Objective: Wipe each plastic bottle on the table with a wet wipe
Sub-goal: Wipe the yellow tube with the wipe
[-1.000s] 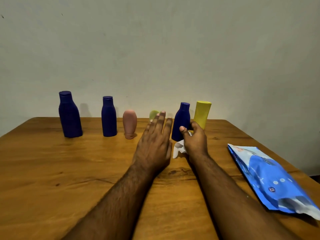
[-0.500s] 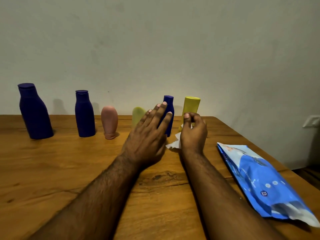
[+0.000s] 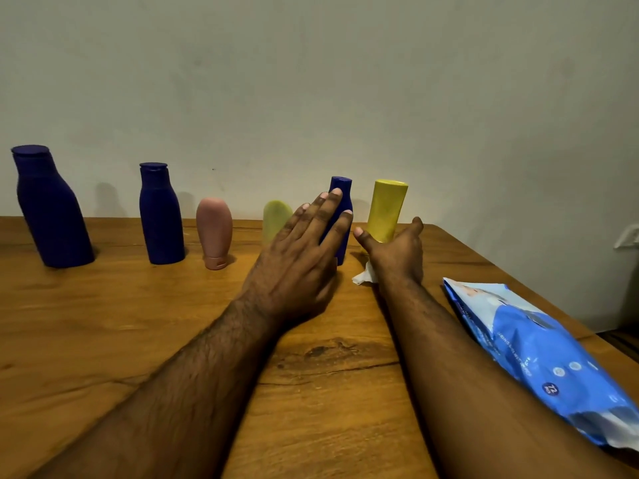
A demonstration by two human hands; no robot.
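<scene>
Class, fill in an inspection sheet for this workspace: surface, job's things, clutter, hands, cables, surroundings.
Surface: wooden table, knot in the grain.
Job's things: six upright bottles: three dark blue bottles, pink bottle, pale green bottle, yellow bottle; white wipe.
Clutter: blue wipes pack.
Hands: left hand open; right hand reaches at the yellow bottle, wipe beneath.
Cables: nothing seen.
Surroundings: plain wall.

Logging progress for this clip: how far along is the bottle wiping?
No bottle can be judged wiped. In hand: right hand, wipe under it, opens toward the yellow bottle; left hand is open before the small blue bottle. All six stand in their row.
</scene>
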